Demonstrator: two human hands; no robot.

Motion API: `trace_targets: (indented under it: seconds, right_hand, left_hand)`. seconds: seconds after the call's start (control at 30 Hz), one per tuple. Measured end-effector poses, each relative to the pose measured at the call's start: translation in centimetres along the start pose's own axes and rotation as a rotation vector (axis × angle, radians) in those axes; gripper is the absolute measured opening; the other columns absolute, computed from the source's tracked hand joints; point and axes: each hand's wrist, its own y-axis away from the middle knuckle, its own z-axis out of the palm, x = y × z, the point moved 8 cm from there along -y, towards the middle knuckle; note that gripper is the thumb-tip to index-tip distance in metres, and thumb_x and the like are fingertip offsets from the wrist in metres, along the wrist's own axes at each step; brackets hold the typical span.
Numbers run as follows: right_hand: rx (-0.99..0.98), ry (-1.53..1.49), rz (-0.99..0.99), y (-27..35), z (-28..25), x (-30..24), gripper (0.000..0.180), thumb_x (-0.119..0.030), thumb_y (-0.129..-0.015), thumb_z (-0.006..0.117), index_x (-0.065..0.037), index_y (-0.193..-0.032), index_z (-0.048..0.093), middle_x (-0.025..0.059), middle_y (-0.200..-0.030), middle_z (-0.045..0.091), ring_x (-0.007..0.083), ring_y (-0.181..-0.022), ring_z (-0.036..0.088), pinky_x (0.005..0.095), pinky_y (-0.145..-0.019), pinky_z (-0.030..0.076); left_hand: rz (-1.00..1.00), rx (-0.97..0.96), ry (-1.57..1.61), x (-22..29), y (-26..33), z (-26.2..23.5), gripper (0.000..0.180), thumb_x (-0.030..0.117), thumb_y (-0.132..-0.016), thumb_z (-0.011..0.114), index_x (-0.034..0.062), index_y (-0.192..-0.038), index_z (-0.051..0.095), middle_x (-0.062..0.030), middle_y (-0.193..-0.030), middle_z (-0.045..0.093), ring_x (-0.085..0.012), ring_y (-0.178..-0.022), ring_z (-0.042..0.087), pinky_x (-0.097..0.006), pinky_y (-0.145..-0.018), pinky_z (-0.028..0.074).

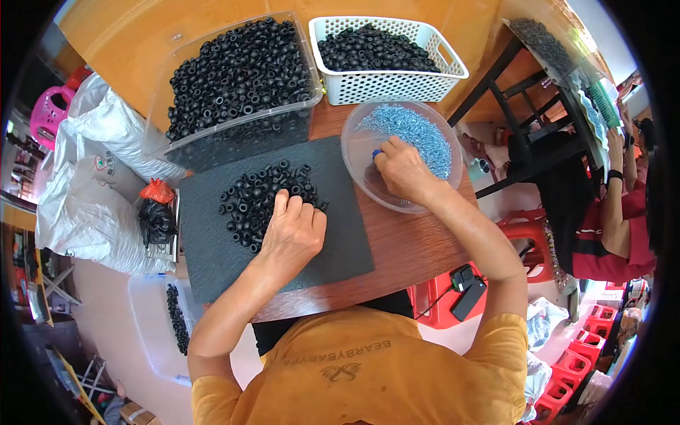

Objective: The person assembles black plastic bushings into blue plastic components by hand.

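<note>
On a dark grey mat [340, 244] lies a loose pile of small black ring-shaped parts [244, 209]. My left hand [294, 227] is at the right side of this pile, its fingers curled down among the parts; whatever its fingertips pinch is hidden. A see-through round bowl [354, 152] stands right of the mat, with many tiny shiny blue pieces [418, 134] heaped toward its far and right side. Over the bowl's near left part is my right hand [405, 171], fingers bent together. Something dark blue [377, 153] shows at its fingertips, too small to name.
Behind the mat stand a see-through bin [241, 131] and a white perforated basket [389, 88], both holding black parts. White sacks [99, 205] are at the left. A red stool [435, 304] with a black phone-like device [469, 301] sits below. Another person [613, 227] sits at right.
</note>
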Motion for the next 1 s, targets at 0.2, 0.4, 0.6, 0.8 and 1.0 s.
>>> trace_targets:
  seconds: [0.2,0.4,0.6,0.8,1.0]
  right_hand:
    - [0.12,-0.001,0.014,0.9,-1.5,-0.9,0.01,-0.002,-0.064,0.06,-0.001,-0.067,0.051,0.0153,-0.076,0.054,0.0313,-0.074,0.053,0.0402,-0.066,0.046]
    - [0.287,-0.412,0.151,2.2,-5.3,-3.2,0.013,0.001,-0.072,0.066,0.0,-0.079,0.054,0.0153,-0.077,0.055,0.0342,-0.074,0.053,0.0403,-0.061,0.043]
    - [0.323,-0.885,0.15,2.6,-6.4,-9.0,0.015,0.0,-0.071,0.069,-0.002,-0.082,0.058,0.0132,-0.076,0.054,0.0329,-0.072,0.052,0.0405,-0.06,0.042]
    - [0.313,-1.07,0.188,2.2,-6.0,-11.6,0.014,0.0,-0.071,0.07,-0.004,-0.081,0.059,0.0078,-0.071,0.058,0.0262,-0.067,0.053,0.0355,-0.056,0.042]
    - [0.314,-1.084,0.237,2.4,-5.3,-11.9,0.013,-0.001,-0.071,0.07,-0.005,-0.078,0.06,0.0065,-0.07,0.06,0.0252,-0.064,0.054,0.0351,-0.054,0.042]
  left_hand:
    - [-0.06,0.055,-0.025,0.0,0.3,-2.2,0.012,0.003,-0.066,0.059,-0.0001,-0.077,0.057,-0.009,-0.068,0.045,-0.0249,-0.071,0.045,-0.048,-0.084,0.039]
    - [-0.7,0.171,0.896,-2.0,4.6,-1.7,0.031,-0.007,-0.062,0.075,0.0023,-0.091,0.066,-0.0042,-0.087,0.059,-0.0126,-0.072,0.054,-0.024,-0.068,0.045]
    - [-1.102,0.374,1.718,-1.0,7.6,1.9,0.028,-0.002,-0.073,0.074,-0.0009,-0.1,0.067,-0.0018,-0.087,0.061,-0.008,-0.076,0.053,-0.021,-0.07,0.045]
    - [-1.176,0.436,2.056,0.0,7.5,2.6,0.025,0.002,-0.082,0.067,-0.0045,-0.106,0.062,-0.0085,-0.089,0.064,-0.0136,-0.074,0.057,-0.026,-0.069,0.048]
    - [-1.195,0.444,2.007,0.6,8.0,2.7,0.024,0.003,-0.083,0.066,-0.0043,-0.106,0.062,-0.0088,-0.09,0.065,-0.0144,-0.071,0.058,-0.026,-0.067,0.048]
